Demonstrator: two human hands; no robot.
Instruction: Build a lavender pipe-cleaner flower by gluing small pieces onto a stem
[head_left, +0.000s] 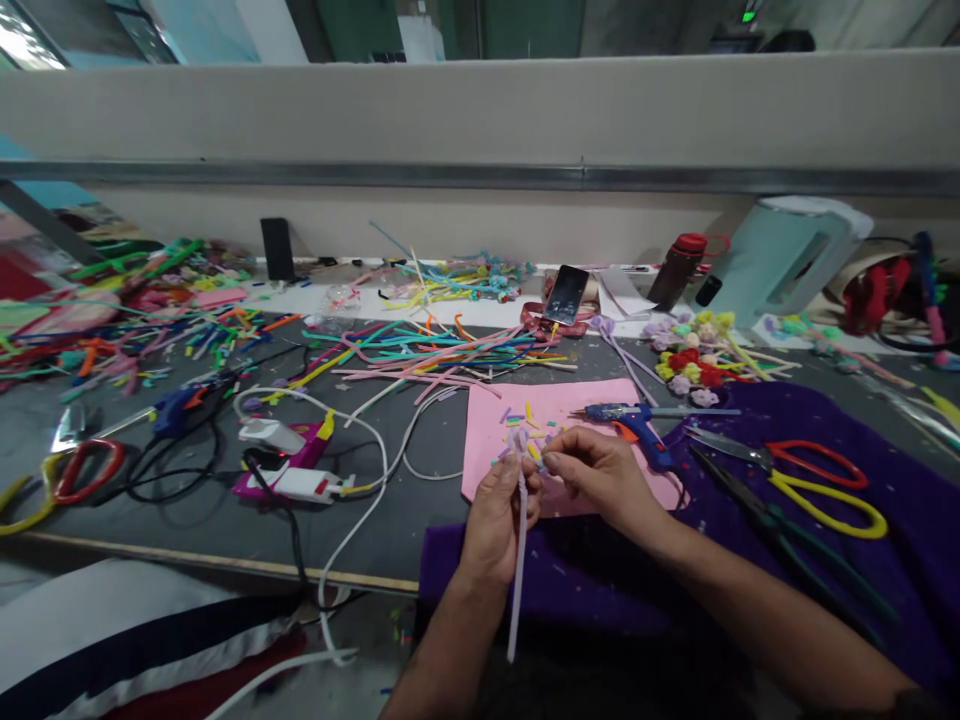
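Observation:
My left hand [496, 515] is closed on a lilac pipe cleaner [518, 575], whose long stem hangs down past the palm and whose upper end has small loops above the thumb. Close beside it, my right hand [604, 478] has thumb and forefinger pinched together; whatever they hold, if anything, is too small to make out. Beneath both hands lies a pink mat [600, 398], scattered with short cut pieces [529, 415] in purple, yellow and green. A blue glue gun [646, 440] rests on the mat's right side, beyond my right hand.
Scissors [772, 460] and dark green pliers [780, 530] lie on purple cloth [750, 410] at right. Pipe cleaners [450, 350] pile up behind the mat. A phone [566, 295], bottle [677, 270] and kettle [787, 255] stand behind. Left are a power strip [304, 455] and another glue gun [178, 410].

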